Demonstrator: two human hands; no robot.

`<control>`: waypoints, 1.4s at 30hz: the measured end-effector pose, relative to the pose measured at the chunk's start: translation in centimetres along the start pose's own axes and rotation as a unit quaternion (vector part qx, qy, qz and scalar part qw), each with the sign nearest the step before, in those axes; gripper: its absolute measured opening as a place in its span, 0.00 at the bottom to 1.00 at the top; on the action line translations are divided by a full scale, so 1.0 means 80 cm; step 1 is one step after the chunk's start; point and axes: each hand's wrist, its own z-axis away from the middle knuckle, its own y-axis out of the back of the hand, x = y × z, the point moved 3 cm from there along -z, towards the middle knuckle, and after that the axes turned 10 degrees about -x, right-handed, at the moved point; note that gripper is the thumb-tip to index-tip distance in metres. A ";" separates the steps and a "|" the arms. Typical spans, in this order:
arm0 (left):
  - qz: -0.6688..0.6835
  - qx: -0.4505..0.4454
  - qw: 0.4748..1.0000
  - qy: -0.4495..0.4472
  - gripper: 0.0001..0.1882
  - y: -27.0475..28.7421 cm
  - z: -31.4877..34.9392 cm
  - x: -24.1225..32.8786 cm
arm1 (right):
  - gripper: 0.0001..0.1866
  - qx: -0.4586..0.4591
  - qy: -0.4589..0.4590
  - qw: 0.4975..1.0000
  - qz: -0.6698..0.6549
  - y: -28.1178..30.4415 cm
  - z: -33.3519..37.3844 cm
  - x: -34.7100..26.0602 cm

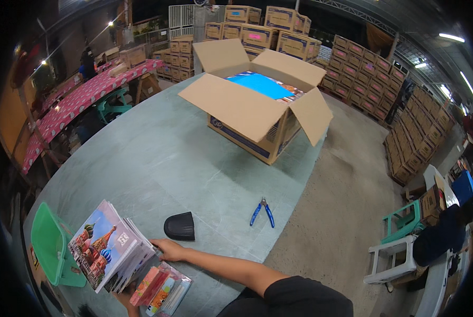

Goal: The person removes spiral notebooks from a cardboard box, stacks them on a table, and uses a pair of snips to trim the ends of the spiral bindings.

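Note:
A stack of notebooks [102, 245] with a cathedral picture on its cover stands tilted at the near left of the table. My right hand [169, 249] is closed at the stack's right edge. Below it, my left hand [126, 302] holds the lower edge, its fingers partly hidden by the notebooks. Close beside the left hand is a clear plastic pack [165, 292] with red and colourful items in it; whether the hand touches it I cannot tell. A black rounded object [179, 226] lies just beyond my right hand. Blue-handled nippers [262, 212] rest farther right.
An open carton [247, 138] with a blue sheet on its contents stands at the table's far end. A green bin [51, 248] is left of the notebooks. Stacked cartons [360, 79], a pink-covered table [88, 100] and a white stool [389, 259] surround the grey table [141, 158].

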 end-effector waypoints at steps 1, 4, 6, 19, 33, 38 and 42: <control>-0.032 -0.006 0.999 -0.004 0.31 -0.001 -0.001 0.001 | 0.37 0.011 -0.022 1.000 0.007 0.001 -0.001 -0.002; -0.176 -0.015 0.984 -0.017 0.31 0.019 0.008 -0.001 | 0.33 0.035 -0.074 0.996 0.029 -0.018 -0.010 0.000; -0.313 -0.023 0.948 -0.051 0.31 0.030 0.012 -0.006 | 0.30 0.050 -0.094 0.993 0.045 -0.022 -0.009 0.008; -0.172 0.010 0.985 -0.010 0.29 -0.006 0.011 0.063 | 0.19 0.055 -0.143 0.987 0.058 -0.024 -0.022 0.031; -0.353 -0.090 0.928 0.075 0.19 0.020 0.025 0.050 | 0.13 0.029 -0.190 0.981 -0.034 0.006 -0.034 0.017; -0.429 -0.018 0.903 -0.021 0.18 0.006 0.019 0.053 | 0.13 0.063 -0.183 0.981 -0.005 -0.005 -0.030 0.031; -0.346 0.021 0.938 0.004 0.18 0.003 0.011 0.045 | 0.18 -0.006 -0.160 0.986 -0.054 -0.024 -0.032 0.054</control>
